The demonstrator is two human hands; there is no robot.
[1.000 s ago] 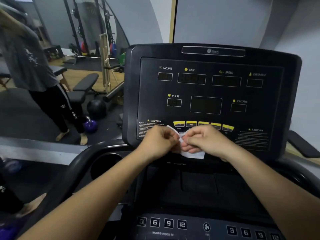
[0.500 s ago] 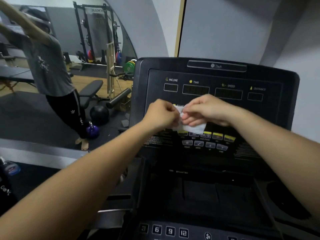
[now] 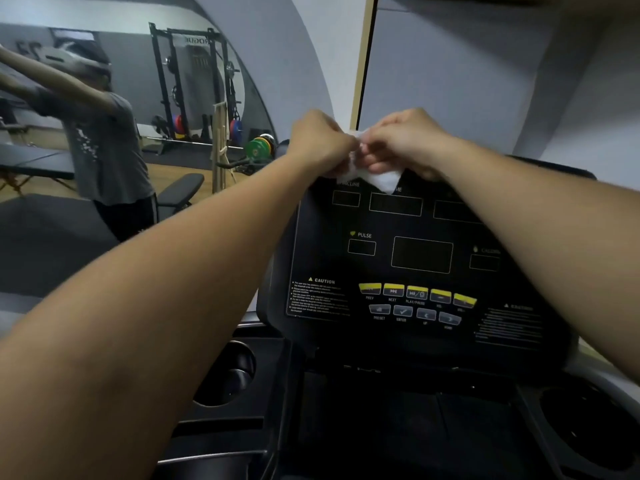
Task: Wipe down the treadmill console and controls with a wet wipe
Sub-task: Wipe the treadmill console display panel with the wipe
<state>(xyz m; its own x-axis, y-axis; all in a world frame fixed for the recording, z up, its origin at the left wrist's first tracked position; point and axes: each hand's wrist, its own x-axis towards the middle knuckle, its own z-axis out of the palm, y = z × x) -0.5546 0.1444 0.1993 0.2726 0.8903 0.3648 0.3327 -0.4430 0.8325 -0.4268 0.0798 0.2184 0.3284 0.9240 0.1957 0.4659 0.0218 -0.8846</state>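
Left grip [image 3: 322, 143]: pinched on the wet wipe [image 3: 377, 180], upper centre of frame.
Right grip [image 3: 405, 143]: clamped on the same wipe.
Wipe: bunched, hanging before the console [image 3: 415, 341] top.
Risk: tugged apart too hard, it could tear; left bunched, it may miss the yellow buttons [image 3: 417, 292].

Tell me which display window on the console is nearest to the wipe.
The top-row window just right of the INCLINE one; the wipe hangs over its label.

Wet wipe [image 3: 377, 178] between both hands at console [image 3: 429, 258] top edge, mirror [image 3: 138, 133] left of console
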